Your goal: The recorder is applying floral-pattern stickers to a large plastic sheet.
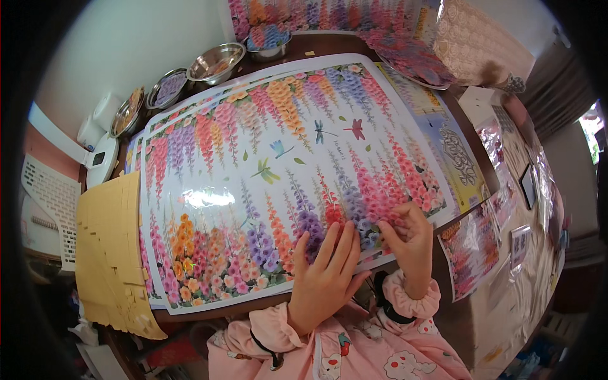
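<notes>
A large glossy sheet (216,164) printed with hanging and upright flower spikes lies before me, with dragonflies and loose leaves across its white middle. My left hand (325,270) rests palm down on its near edge, fingers apart, over the purple and red flowers. Further right, my right hand (412,242) touches the printed flowers near the lower right corner, its thumb and index finger drawn close together. Whether a small piece is held between those fingertips is too small to tell. More printed sheets show under the top one along its far and left edges.
Steel bowls (216,64) holding coloured pieces line the far left edge, beside a white scale-like device (100,159). Yellow backing paper (109,256) hangs over the left side. A plate (413,59) heaped with pink pieces sits far right. Packaged prints (470,247) lie on the covered surface at right.
</notes>
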Demonstrator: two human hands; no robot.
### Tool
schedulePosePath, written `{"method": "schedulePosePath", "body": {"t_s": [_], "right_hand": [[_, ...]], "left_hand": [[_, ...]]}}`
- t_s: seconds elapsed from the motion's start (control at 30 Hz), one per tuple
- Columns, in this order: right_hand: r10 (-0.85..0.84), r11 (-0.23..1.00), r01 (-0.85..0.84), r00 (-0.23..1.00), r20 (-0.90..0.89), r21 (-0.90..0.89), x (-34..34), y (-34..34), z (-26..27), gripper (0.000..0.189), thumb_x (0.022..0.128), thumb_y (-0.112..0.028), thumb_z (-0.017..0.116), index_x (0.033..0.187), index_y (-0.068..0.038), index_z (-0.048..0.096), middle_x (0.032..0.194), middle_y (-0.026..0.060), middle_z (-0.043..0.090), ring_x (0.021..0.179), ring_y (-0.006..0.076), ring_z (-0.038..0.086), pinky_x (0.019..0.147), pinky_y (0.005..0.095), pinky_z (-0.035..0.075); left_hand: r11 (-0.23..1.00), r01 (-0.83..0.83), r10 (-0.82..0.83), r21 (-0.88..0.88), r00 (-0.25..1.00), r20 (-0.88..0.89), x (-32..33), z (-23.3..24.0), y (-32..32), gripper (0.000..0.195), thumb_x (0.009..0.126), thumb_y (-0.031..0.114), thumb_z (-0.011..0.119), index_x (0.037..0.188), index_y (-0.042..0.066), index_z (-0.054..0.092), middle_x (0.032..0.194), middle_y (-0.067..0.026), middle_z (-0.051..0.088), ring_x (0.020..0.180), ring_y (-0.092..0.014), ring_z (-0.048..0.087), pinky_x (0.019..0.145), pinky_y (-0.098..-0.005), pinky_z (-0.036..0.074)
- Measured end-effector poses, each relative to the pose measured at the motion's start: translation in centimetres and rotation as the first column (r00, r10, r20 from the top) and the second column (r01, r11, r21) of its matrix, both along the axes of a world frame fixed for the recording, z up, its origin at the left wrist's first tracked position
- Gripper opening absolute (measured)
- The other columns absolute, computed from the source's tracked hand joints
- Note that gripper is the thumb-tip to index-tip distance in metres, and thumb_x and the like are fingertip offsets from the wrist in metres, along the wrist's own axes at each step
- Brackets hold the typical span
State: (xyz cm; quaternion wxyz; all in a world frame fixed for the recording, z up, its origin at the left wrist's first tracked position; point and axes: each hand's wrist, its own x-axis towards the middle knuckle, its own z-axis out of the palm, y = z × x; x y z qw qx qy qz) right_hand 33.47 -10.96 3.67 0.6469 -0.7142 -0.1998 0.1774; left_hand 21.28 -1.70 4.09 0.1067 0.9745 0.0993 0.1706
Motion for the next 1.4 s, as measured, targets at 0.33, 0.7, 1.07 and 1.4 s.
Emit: {"method": "schedulePosePath", "body": {"t_s": [0.33, 0.7, 1.07, 1.4], "right_hand": [[-0.016, 0.991, 0.044, 0.977, 0.215, -0.126, 0.6, -0.7, 0.9, 0.028, 0.067, 0.001, 0.063, 0.092, 0.001, 0.051, 0.071, 0.0066, 0.054, 0.058, 0.0063, 0.051, 0.044, 0.0195, 0.041], [0.029, 0.974, 0.132, 0.732, 0.681, -0.183, 1.4, -0.9, 0.3, 0.029, 0.063, -0.001, 0.062, 0.091, -0.001, 0.054, 0.097, 0.0114, 0.053, 0.093, 0.0276, 0.047, 0.082, 0.0349, 0.037], [0.0, 0.975, 0.138, 0.78, 0.626, -0.172, 1.5, -1.2, -0.2, 0.028, 0.063, 0.001, 0.061, 0.089, -0.002, 0.053, 0.097, 0.0114, 0.053, 0.093, 0.0276, 0.047, 0.082, 0.034, 0.036], [-0.019, 0.982, 0.13, 0.796, 0.605, -0.14, 1.5, -1.4, -0.2, 0.025, 0.063, 0.002, 0.061, 0.087, -0.002, 0.053, 0.096, 0.0115, 0.054, 0.091, 0.0264, 0.049, 0.079, 0.0318, 0.039]], "left_hand": [[1.0, 0.021, -0.021, 0.0, 1.0, 0.014, 0.4, 0.0, 0.0, 0.056, 0.069, 0.038, 0.056, 0.114, 0.005, 0.046, 0.117, -0.0074, 0.045, 0.109, -0.021, 0.04, 0.094, -0.0479, 0.019], [0.998, 0.039, -0.037, 0.058, 0.999, -0.035, 0.7, 0.1, -0.2, 0.058, 0.072, 0.043, 0.052, 0.117, 0.007, 0.044, 0.119, -0.0068, 0.043, 0.113, -0.018, 0.038, 0.094, -0.0466, 0.021], [0.998, 0.063, -0.063, -0.014, 0.998, -0.022, 0.7, 0.1, -0.3, 0.058, 0.072, 0.039, 0.054, 0.117, 0.004, 0.044, 0.119, -0.0089, 0.043, 0.111, -0.02, 0.039, 0.095, -0.0443, 0.021], [0.998, 0.064, -0.065, 0.029, 0.997, 0.051, 0.5, -0.5, -0.3, 0.061, 0.071, 0.039, 0.055, 0.119, 0.004, 0.04, 0.12, -0.0085, 0.042, 0.115, -0.022, 0.035, 0.095, -0.0449, 0.019]]}}
